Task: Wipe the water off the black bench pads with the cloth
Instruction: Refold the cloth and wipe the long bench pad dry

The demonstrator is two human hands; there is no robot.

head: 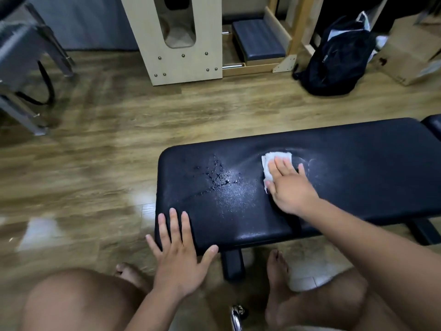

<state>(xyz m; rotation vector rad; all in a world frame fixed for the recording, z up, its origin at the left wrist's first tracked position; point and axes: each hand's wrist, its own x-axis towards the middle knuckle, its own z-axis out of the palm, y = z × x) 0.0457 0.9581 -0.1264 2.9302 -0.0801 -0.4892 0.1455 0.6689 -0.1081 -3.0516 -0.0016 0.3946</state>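
Right hand (290, 185), fingers straight, presses a half-hidden white cloth (269, 161) onto the middle of the black bench pad (358, 168); left hand (177, 256) lies flat, fingers spread, on its near left corner. Water droplets (219, 175) sit left of the cloth; a second pad (433, 125) is cut off at right.

Right hand (290, 185) flat on cloth (269, 161)

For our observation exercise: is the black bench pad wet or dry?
Partly wet: water droplets bead on the bench pad, left of the white cloth that the right hand presses flat.
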